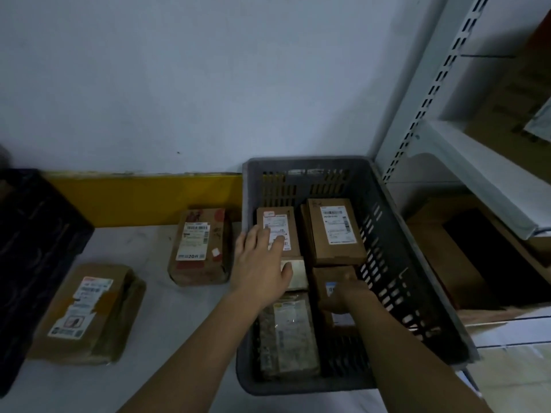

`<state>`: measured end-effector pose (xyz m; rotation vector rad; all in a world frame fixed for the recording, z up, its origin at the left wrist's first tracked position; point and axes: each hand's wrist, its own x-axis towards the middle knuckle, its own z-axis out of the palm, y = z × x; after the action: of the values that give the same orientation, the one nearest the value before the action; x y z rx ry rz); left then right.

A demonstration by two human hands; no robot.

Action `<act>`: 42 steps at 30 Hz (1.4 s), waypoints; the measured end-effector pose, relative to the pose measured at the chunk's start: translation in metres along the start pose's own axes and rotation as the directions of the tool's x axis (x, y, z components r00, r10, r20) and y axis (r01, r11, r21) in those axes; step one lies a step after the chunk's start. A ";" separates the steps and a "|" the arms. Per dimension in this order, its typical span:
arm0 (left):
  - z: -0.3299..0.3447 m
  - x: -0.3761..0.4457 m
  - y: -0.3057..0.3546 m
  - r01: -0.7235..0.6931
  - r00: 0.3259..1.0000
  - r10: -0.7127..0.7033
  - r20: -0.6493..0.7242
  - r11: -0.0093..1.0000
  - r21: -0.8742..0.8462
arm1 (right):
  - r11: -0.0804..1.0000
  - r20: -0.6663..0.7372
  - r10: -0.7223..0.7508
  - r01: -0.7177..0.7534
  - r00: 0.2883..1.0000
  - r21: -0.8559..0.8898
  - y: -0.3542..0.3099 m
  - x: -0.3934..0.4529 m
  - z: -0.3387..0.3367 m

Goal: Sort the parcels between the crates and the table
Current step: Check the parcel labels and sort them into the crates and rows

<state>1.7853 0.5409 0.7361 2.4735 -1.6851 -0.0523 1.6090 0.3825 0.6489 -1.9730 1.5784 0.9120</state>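
- Reaching into the grey crate (417, 263), the left hand (262, 263) lies flat with fingers spread, palm down; fingertips rest on the labelled far-left box (278, 225), gripping nothing.
- Right hand (343, 296): curled low in the crate against the small brown box (331, 278); whether it has closed on that box cannot be told.
- Pale small parcel (298, 272): just beside the left hand's thumb, between the far-left box and the plastic-wrapped parcel (286, 338).
- Far-right box (337, 231): labelled, tilted, near the crate's slotted wall.
- Table (167, 338), white: bears two brown parcels, well apart – centre parcel (199, 245) by the crate, near-left parcel (86, 314).
- Dark crate (32, 248): at the table's left edge, contents not visible.
- Shelving (477, 162): right of the grey crate, holding cartons.
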 end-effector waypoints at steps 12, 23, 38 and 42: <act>0.002 0.000 0.000 0.015 0.999 -0.015 -0.034 1.000 0.015 | 0.999 -0.010 -0.006 0.006 1.000 0.039 -0.003 0.022 0.010; -0.025 -0.025 -0.031 0.183 0.975 -0.197 -0.107 0.975 -0.129 | 0.986 -0.492 -0.169 0.147 0.854 -0.083 -0.050 -0.083 -0.052; -0.041 -0.172 -0.232 0.436 0.886 -0.454 -0.088 0.884 -0.171 | 0.768 -0.814 -0.450 0.624 0.367 -0.143 -0.243 -0.215 0.041; -0.028 -0.220 -0.287 0.537 0.836 -0.548 -0.002 0.820 -0.200 | 0.735 -0.735 -0.543 0.654 0.407 -0.180 -0.289 -0.223 0.100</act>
<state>1.9719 0.8512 0.7115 2.6801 -0.8478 -0.1920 1.8394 0.6723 0.7275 -2.6976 0.9857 -0.3998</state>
